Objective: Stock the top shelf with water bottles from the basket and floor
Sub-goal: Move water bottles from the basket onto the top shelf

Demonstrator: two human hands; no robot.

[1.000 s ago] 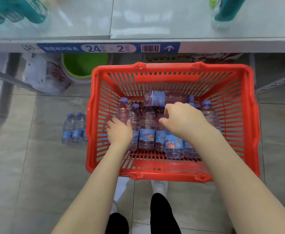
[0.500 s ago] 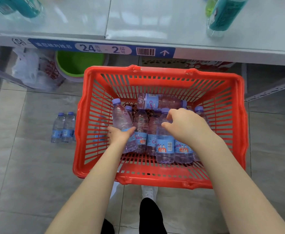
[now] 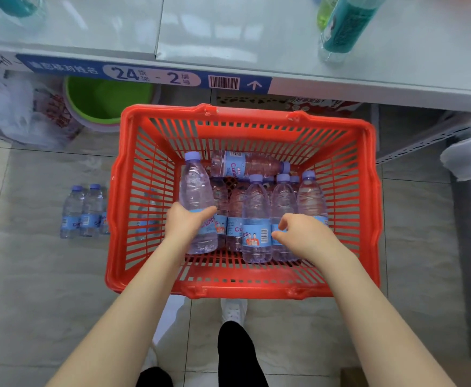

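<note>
Head view: left hand (image 3: 185, 224) grips a water bottle (image 3: 196, 196) held above the rest, cap toward twelve o'clock, inside the red basket (image 3: 245, 289). Right hand (image 3: 306, 237) is nearer the next upright bottle (image 3: 256, 216), just at its nine o'clock. Its fingers are curled, but I cannot tell whether they pinch anything. The basket holds roughly nine bottles, one lying crosswise. Three floor bottles (image 3: 82, 210) show clearly.

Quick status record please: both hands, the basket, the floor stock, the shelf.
left hand: grips a water bottle, tilted, inside the red basket
right hand: at the upright bottles; grip unclear
lying bottle: on its side at the basket's far end
floor bottles: standing left of the basket
shelf: holds a teal bottle at right
</note>
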